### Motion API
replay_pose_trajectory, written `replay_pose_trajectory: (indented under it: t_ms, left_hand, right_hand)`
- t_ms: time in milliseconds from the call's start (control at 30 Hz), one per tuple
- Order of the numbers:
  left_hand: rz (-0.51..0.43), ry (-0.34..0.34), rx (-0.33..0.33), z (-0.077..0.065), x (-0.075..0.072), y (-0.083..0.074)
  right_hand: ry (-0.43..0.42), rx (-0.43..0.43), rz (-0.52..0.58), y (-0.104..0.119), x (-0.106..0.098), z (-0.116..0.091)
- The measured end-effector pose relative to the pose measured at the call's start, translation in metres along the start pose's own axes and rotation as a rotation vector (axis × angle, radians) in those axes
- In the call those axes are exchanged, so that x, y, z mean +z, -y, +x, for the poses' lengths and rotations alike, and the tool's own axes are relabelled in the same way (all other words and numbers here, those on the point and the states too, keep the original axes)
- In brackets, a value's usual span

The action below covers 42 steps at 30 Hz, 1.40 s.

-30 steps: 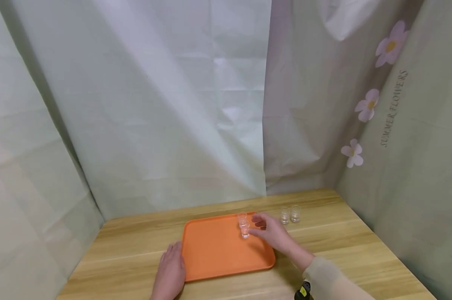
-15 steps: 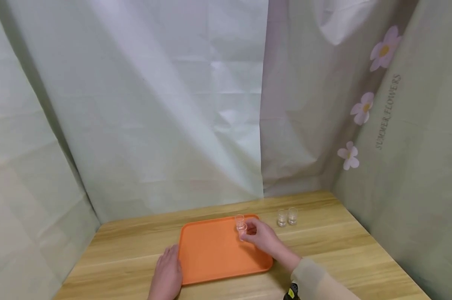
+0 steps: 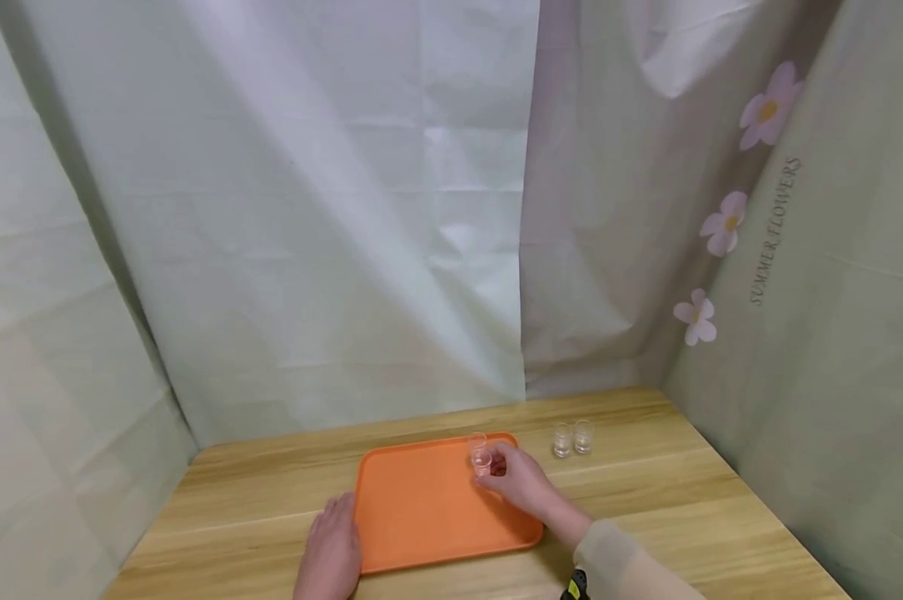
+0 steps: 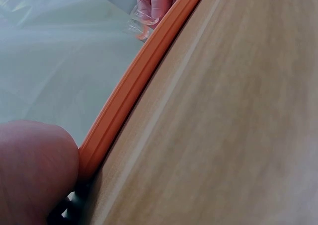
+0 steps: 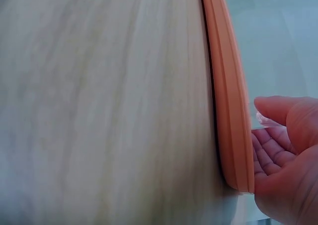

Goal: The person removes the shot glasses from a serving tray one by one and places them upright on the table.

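An orange tray (image 3: pixel 421 517) lies on the wooden table. My left hand (image 3: pixel 329 550) rests against its left edge, fingers extended forward along the side. Over the tray's back right part, my right hand (image 3: pixel 525 485) pinches a small clear shot glass (image 3: pixel 482 464) between thumb and fingers. Another clear shot glass (image 3: pixel 477 441) stands right behind it, partly covered by the held one in the head view. From the right wrist, my curled hand (image 5: pixel 293 155) appears beyond the tray rim (image 5: pixel 231 101), which hides most of the glass.
Two more shot glasses (image 3: pixel 572 438) stand close together on the table (image 3: pixel 646 483), right of the tray. Pale curtains (image 3: pixel 346 250) hang behind the table and along both sides, with printed flowers (image 3: pixel 695 317) on the right one.
My right hand has moved left to the front glass on the tray and its thumb and fingers have closed on it. The left hand stays at the tray's edge. The head view shifted slightly.
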<state>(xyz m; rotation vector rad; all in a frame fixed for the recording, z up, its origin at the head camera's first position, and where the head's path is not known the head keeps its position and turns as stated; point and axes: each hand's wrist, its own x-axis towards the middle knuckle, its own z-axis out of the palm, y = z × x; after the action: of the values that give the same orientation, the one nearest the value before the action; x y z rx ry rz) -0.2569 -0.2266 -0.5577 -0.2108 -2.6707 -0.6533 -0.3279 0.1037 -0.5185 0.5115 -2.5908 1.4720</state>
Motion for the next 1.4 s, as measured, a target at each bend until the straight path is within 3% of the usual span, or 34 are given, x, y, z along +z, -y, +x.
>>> replay_pose_trajectory:
  t_ms: [233, 467, 767, 1067, 1267, 1400]
  left_hand:
    - [0.012, 0.064, -0.034, 0.002, -0.004, -0.004]
    - [0.001, 0.055, -0.033, 0.001, -0.005, -0.003]
    - [0.004, 0.080, -0.049, 0.003, -0.006, -0.004]
    - [0.000, 0.066, -0.029, 0.001, -0.007, -0.005]
    - [-0.012, 0.013, -0.005, 0.001, -0.003, -0.001]
    - [-0.009, 0.026, -0.008, 0.002, -0.002, 0.000]
  right_hand:
    - [0.010, -0.011, -0.052, -0.003, -0.001, 0.001]
    - [-0.011, -0.019, -0.034, 0.001, -0.009, -0.008]
    - [-0.060, 0.008, -0.036, 0.005, -0.043, -0.028]
    - [-0.142, 0.073, -0.101, -0.014, -0.084, -0.044]
    - [-0.172, 0.125, -0.132, -0.030, -0.099, -0.049]
    - [-0.185, 0.129, -0.155, -0.035, -0.103, -0.052]
